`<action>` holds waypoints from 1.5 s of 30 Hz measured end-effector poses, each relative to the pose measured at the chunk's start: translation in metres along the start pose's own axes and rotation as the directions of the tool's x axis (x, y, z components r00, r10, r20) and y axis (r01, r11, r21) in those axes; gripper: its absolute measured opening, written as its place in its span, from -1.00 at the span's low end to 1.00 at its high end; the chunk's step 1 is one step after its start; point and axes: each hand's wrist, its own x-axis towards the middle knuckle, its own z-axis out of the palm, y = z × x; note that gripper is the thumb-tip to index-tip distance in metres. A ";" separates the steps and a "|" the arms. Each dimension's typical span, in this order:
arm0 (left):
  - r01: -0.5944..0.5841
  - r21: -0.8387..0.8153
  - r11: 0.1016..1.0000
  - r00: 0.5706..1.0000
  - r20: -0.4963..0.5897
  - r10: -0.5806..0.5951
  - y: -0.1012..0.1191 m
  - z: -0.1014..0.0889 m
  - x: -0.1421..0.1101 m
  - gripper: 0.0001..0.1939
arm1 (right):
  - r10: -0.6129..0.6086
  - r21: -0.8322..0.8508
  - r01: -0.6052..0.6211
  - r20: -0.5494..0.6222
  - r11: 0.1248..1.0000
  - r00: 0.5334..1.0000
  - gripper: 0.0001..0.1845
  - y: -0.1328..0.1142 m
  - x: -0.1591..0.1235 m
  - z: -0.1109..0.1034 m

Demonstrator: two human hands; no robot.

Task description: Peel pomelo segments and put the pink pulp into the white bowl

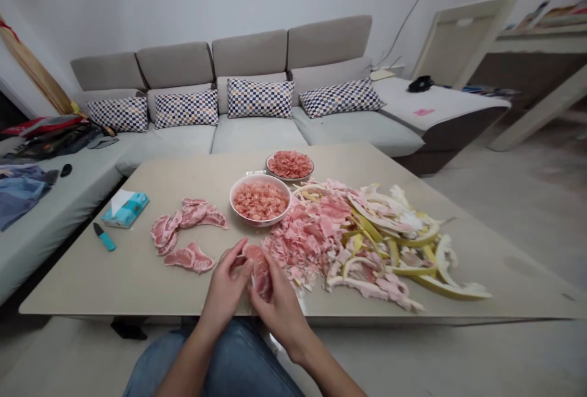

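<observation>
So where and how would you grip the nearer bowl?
The nearer bowl is probably best held by its left rim, coming from the left: that raised edge stands free, while pink scraps crowd the right and another bowl sits behind.

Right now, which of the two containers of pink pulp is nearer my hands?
The white bowl; the dark-rimmed dish sits behind it, farther from you.

Left hand [228, 281] and right hand [277, 299] close together, fingers [274, 270] bent.
The person's bare left forearm [190, 357] and right forearm [326, 365] slant up from below, converging; both hands curl inward, each one's fingers facing the other's.
</observation>
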 end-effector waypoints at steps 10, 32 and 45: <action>-0.102 0.242 0.965 0.993 -0.039 0.115 0.002 -0.010 0.003 -0.83 | -0.075 -0.231 0.077 0.020 0.970 0.997 -0.21 -0.003 0.000 -0.030; -0.032 0.267 0.963 0.998 0.055 0.018 0.005 -0.009 0.004 -0.83 | -0.042 -0.354 0.073 0.096 0.932 0.995 -0.29 -0.013 -0.009 -0.038; 0.084 0.095 0.992 0.990 0.103 -0.093 0.003 -0.009 0.003 -0.79 | 0.276 0.209 -0.351 0.318 0.913 0.907 -0.37 -0.023 0.000 -0.062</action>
